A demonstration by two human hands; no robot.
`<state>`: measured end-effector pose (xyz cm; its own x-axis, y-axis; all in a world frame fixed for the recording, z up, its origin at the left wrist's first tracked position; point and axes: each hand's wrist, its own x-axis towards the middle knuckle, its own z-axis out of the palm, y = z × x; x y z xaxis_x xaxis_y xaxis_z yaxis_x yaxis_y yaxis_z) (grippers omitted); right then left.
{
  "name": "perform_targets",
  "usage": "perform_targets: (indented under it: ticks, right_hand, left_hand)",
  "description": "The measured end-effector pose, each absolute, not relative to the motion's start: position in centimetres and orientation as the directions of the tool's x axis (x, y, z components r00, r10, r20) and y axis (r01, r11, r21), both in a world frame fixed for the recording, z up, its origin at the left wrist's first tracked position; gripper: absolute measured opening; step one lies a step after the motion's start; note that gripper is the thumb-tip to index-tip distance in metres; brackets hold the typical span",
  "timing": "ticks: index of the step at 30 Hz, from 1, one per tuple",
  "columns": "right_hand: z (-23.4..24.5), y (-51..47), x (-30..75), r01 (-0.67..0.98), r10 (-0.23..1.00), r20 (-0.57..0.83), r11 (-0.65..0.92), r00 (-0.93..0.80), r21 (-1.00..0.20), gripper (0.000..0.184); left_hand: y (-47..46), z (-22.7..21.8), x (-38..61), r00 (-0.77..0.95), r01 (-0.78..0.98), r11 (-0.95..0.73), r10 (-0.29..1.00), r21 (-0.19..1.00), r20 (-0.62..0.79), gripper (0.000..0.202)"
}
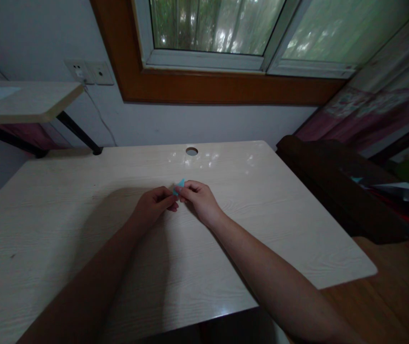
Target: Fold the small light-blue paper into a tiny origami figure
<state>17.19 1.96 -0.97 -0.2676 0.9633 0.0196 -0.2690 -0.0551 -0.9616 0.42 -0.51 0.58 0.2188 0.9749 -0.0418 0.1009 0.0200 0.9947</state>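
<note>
A small light-blue piece of what looks like folded paper (180, 183) is pinched between both hands above the middle of the pale wood-grain desk (204, 267). My left hand (156, 203) has its thumb and fingers closed on the lower left of the piece. From the right, my right hand (199, 197) grips it with thumb and forefinger pressed together. A pointed corner sticks up between the fingertips. Most of the piece is hidden by the fingers, so its full shape cannot be made out.
A round cable hole (192, 151) lies near the desk's back edge. At the left a raised shelf (28, 102) stands on black legs. Behind are a wall socket (89, 72) with a cable and a window (211, 28). Dark furniture (319, 191) with piled things adjoins the right side.
</note>
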Motion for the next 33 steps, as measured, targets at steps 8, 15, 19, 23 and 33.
perform_targets:
  ticks: [8, 15, 19, 23, 33]
  right_hand:
    - [-0.68, 1.87, 17.18, -0.297, 0.972, 0.02, -0.051, -0.232, -0.954, 0.027]
    - [-0.81, 1.83, 17.29, -0.31, 0.968, 0.034, -0.046, -0.247, -0.95, 0.027]
    - [-0.65, 1.89, 17.37, -0.325, 0.976, 0.034, -0.039, -0.217, -0.945, 0.027]
    - [-0.29, 1.98, 17.54, -0.334, 0.986, 0.028, -0.029, -0.166, -0.942, 0.029]
    - [-1.17, 1.83, 17.29, -0.263, 0.944, 0.053, -0.037, -0.326, -0.964, 0.029]
  left_hand:
    - [-0.54, 0.39, 0.38, 0.21, 0.088, 0.006, 0.977, 0.996, -0.024, 0.018]
    - [-0.77, 0.78, 0.47, 0.226, 0.077, 0.006, 0.974, 0.997, -0.023, 0.018]
    - [-0.82, 0.87, 0.44, 0.228, 0.077, 0.008, 0.973, 0.997, -0.026, 0.018]
    - [-0.89, 0.95, 0.38, 0.237, 0.078, 0.011, 0.971, 0.997, -0.029, 0.02]
    - [-0.84, 1.06, 0.73, 0.262, 0.2, -0.035, 0.965, 0.979, -0.019, 0.027]
